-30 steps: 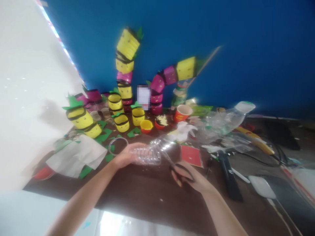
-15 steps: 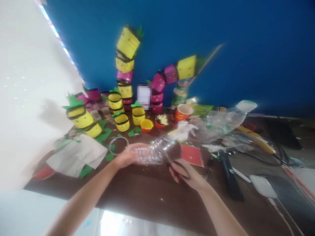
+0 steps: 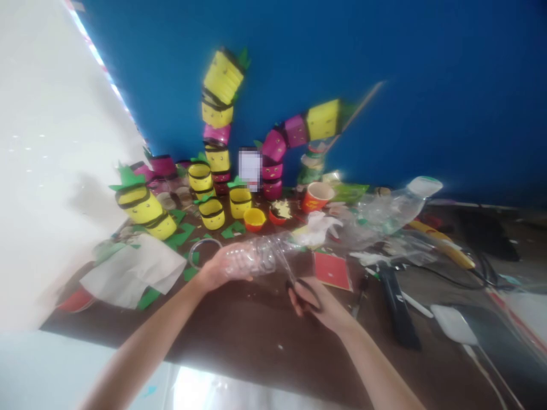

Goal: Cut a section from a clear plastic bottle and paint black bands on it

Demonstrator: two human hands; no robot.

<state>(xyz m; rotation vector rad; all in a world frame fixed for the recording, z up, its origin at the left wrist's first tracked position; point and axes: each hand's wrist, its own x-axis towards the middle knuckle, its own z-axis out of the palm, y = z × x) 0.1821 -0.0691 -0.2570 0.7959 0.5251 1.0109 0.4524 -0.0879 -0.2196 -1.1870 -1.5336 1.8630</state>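
Observation:
My left hand (image 3: 217, 267) is wrapped round a clear ribbed plastic bottle (image 3: 258, 256), which lies sideways over the dark table. Part of the bottle appears cut and bends off to the right. In my right hand (image 3: 314, 299) is a pair of scissors (image 3: 287, 261) with black handles; its fingers sit in the loops. The blades point up and left and meet the plastic at the bottle's right part. Whether the blades are parted is blurred. Behind my left hand a clear ring of plastic (image 3: 199, 255) rests on the table.
Yellow pineapple-like cups (image 3: 211, 213) and stacked purple ones (image 3: 273, 145) stand along the blue wall. A white cloth (image 3: 134, 267) lies left among green scraps. Rightward are a red square (image 3: 333, 270), an orange cup (image 3: 317, 196), a large clear bottle (image 3: 397, 205) and a black bar (image 3: 399, 307).
My left hand and the bottle have shifted slightly left and up, and the bottle has turned a little. My right hand with the scissors has moved slightly left.

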